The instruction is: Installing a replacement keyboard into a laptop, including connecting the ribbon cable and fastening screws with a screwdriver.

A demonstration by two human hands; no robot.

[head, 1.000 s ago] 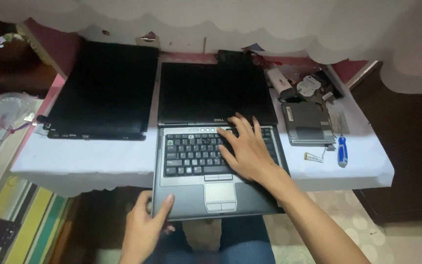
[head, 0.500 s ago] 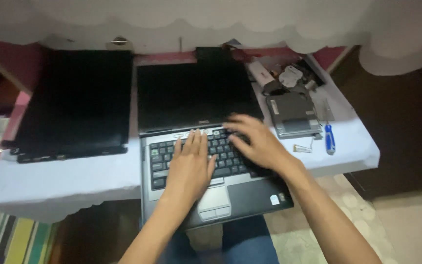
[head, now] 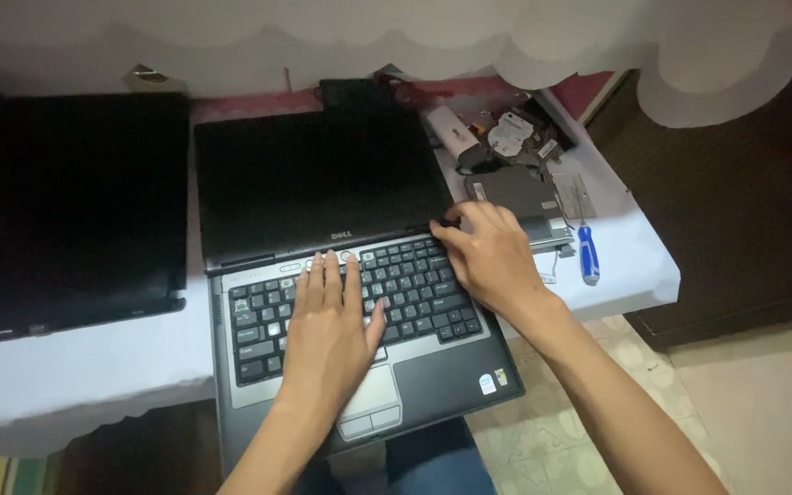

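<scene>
Two open, empty hands, left hand (head: pixel 330 323) and right hand (head: pixel 490 252), flat on laptop keyboard (head: pixel 414 284)

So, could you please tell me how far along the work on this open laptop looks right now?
Done: the laptop lies opened flat, loose parts sit on the table to its right, and the blue screwdriver is laid down. In hand: the left hand rests flat on the keyboard while the right hand works at its upper right corner. Left: the keyboard apparently sits in its frame, not lifted.
</scene>
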